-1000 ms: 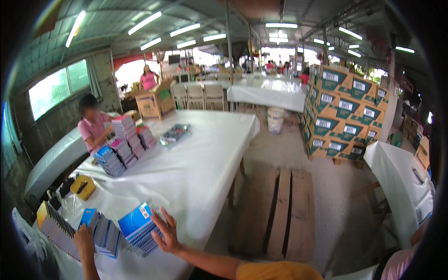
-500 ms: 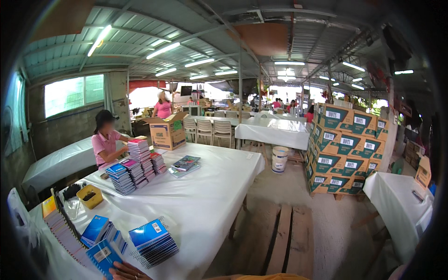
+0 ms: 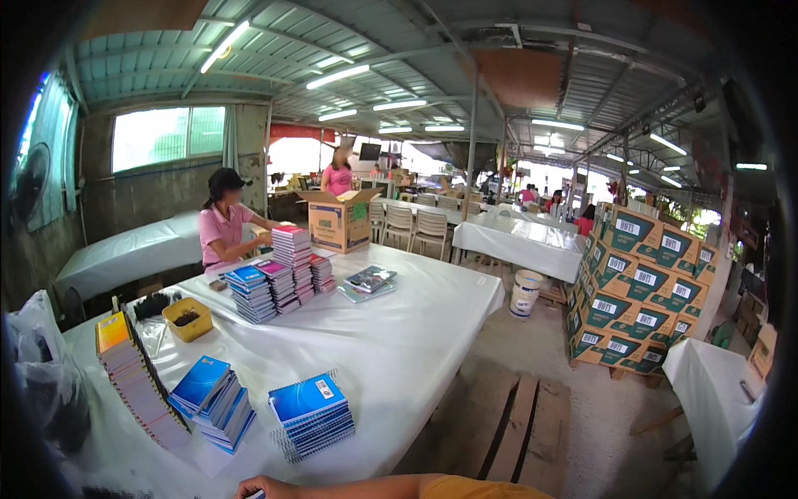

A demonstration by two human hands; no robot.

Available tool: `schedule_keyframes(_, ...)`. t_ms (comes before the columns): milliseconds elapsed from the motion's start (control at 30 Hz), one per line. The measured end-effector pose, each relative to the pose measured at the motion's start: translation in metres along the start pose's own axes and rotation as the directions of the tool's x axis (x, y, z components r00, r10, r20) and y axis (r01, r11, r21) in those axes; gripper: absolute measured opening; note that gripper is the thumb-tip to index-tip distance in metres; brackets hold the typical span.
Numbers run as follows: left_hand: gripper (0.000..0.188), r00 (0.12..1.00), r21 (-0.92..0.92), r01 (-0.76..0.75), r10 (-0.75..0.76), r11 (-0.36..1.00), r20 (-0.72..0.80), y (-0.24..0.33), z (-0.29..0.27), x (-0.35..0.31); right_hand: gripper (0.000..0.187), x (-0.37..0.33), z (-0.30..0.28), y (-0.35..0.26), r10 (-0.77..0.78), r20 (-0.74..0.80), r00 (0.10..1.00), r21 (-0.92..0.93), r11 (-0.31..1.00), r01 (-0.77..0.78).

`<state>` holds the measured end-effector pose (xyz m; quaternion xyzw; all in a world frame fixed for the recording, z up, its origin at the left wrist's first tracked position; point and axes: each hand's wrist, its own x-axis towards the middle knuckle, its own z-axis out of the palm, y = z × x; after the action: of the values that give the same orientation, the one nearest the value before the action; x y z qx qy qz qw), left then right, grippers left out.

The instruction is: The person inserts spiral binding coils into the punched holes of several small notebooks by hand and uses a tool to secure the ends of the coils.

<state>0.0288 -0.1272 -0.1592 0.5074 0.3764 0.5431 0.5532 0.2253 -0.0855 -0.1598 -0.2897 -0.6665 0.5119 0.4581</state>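
Note:
My right hand point(image 3: 259, 487) shows at the lower edge, its forearm coming in from the right out of a yellow sleeve. Its fingers are closed on a blue notebook, of which only a sliver shows; the rest is cut off. Just beyond, a stack of blue spiral notebooks point(image 3: 311, 413) lies on the white-covered table point(image 3: 399, 341). To its left stands a looser, leaning stack of blue notebooks point(image 3: 213, 403). Farther left, a tall row of yellow-covered notebooks point(image 3: 140, 374) leans over. My left hand is out of view.
A yellow tub point(image 3: 188, 319) holds dark bits. Several notebook piles point(image 3: 278, 279) stand before a co-worker in pink point(image 3: 223, 226), near an open carton point(image 3: 339, 223). Stacked cartons point(image 3: 636, 291) rise at right. A wooden bench point(image 3: 507, 428) borders the table; a plastic bag point(image 3: 41, 358) hangs at left.
My right hand has drawn down to the lower edge, taking the blue notebook almost wholly out of view. The view has turned left, so the stacks appear farther right and higher.

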Motion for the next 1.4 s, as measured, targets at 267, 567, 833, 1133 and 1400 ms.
schedule_keyframes(267, 0.037, 0.882, 0.967, -0.121, 0.423, -0.223, 0.208, 0.056, -0.074, 0.039, 0.030, 0.011, 0.001, 0.033, -0.150, 0.187, 0.971, 0.001, 0.988, 0.153)
schedule_keyframes(567, 0.027, 0.954, 0.982, 0.190, 0.236, -0.011, -0.182, 0.092, -0.083, 0.059, 0.031, 0.018, 0.011, -0.001, -0.124, 0.198, 0.972, 0.086, 0.990, 0.108)
schedule_keyframes(833, 0.026, 0.910, 0.953, 0.091, 0.365, 0.289, -0.198, 0.108, -0.100, 0.082, 0.032, 0.015, 0.000, -0.032, -0.031, 0.231, 0.972, 0.138, 0.990, -0.001)
schedule_keyframes(1133, 0.035, 0.934, 0.999, -0.006, 0.358, 0.051, -0.012, 0.108, -0.108, 0.095, 0.032, 0.015, -0.007, -0.044, -0.010, 0.189, 0.982, 0.082, 0.997, -0.005)
schedule_keyframes(1400, 0.040, 0.994, 0.991, -0.048, 0.102, 0.122, 0.036, 0.110, -0.104, 0.079, 0.029, 0.014, -0.003, -0.040, -0.063, 0.114, 0.991, 0.138, 0.989, 0.046)
